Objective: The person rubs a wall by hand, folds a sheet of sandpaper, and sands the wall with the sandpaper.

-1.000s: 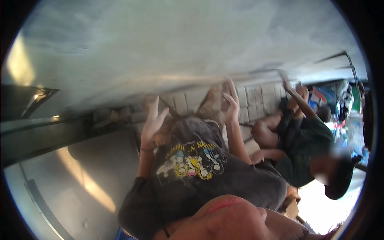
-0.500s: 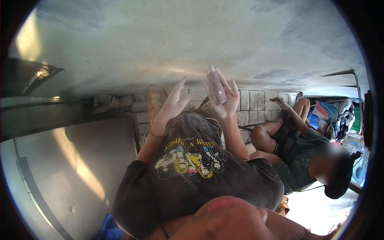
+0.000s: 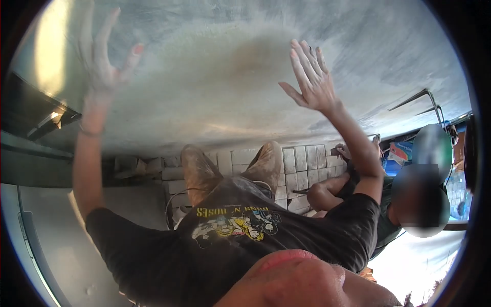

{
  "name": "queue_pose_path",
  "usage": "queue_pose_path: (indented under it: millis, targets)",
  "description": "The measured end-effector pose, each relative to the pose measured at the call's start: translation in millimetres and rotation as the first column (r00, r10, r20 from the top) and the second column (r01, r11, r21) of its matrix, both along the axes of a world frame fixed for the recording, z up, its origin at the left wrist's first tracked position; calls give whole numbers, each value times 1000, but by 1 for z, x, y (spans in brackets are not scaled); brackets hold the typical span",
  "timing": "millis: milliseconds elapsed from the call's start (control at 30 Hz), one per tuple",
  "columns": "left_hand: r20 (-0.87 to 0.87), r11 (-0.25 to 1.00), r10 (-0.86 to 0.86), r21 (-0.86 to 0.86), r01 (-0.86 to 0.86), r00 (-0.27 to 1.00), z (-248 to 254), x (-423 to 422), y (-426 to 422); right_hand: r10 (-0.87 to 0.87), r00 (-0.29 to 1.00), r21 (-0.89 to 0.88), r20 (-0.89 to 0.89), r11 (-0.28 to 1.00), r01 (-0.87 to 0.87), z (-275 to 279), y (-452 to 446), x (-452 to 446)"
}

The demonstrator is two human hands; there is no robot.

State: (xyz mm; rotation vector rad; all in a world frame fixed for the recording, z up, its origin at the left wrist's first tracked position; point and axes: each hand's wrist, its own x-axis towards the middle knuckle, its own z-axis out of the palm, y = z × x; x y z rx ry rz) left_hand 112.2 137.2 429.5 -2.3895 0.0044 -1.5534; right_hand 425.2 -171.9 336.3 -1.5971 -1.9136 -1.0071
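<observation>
At upper left, my left hand is raised in front of a broad, smooth grey surface, its fingers spread and slightly blurred. Nothing shows in it. To the right, my right hand lies against or just over the same surface, fingers stretched and thumb apart. Both hands look pale and dusty, and a dark ring sits on a finger of the right one. I cannot tell whether either palm touches the surface. The brownish oblong piece is not visible.
My dusty knees are below the surface, beside pale blocks. A co-worker in dark clothes sits close on my right, a hand near the blocks. A bent metal bar juts out at right; a metal panel stands at left.
Both my hands have moved up and apart, the left one far to the left. The brownish oblong piece seen at my right palm half a second ago no longer shows. The co-worker's head has shifted.
</observation>
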Motion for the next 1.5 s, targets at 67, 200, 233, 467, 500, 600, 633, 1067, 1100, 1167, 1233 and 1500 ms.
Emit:
queue_pose_path:
  millis: [67, 200, 233, 467, 500, 600, 633, 1067, 1100, 1167, 1233, 1500]
  targets:
    - [30, 943, -98, 321, 83, 995, 26, 3, 37, -111, 939, -95, 325, 984, 149, 15, 8, 14]
    - [98, 895, -90, 444, 37, 991, 30, 8, 65, -139, 886, -6, 442, 987, 158, 40, 23, 30]
    - [128, 913, -116, 404, 55, 985, 33, 10, 60, -124, 861, -55, 492, 983, 173, 48, 38, 26]
    - [118, 943, -133, 320, 89, 984, 28, 11, 73, 157, 806, -321, 571, 946, 43, 80, 132, -72]
    - [82, 959, -140, 260, 115, 987, 25, 6, 79, 159, 804, -327, 573, 944, 46, 80, 125, -64]
    - [57, 963, -128, 247, 110, 990, 19, -3, 96, 151, 820, -410, 552, 906, 109, 79, 72, -18]
    - [72, 963, -115, 252, 93, 991, 26, -2, 86, 79, 815, -349, 574, 924, 156, 75, 55, -5]
    - [44, 959, -154, 248, 139, 987, 26, 4, 86, 142, 869, -402, 473, 913, 70, 87, 65, -18]
    - [49, 944, -253, 232, 236, 966, 27, 7, 82, 59, 886, -386, 461, 912, 140, 91, 50, -14]
    - [102, 940, -147, 322, 108, 984, 44, 15, 60, 45, 874, -374, 485, 913, 161, 97, 63, -23]
    - [124, 920, -74, 392, 19, 990, 45, 13, 51, 93, 878, -437, 469, 889, 139, 93, 90, -55]
    - [29, 973, -43, 227, 35, 999, 28, -4, 84, 89, 744, -336, 663, 923, 189, 81, 107, -63]
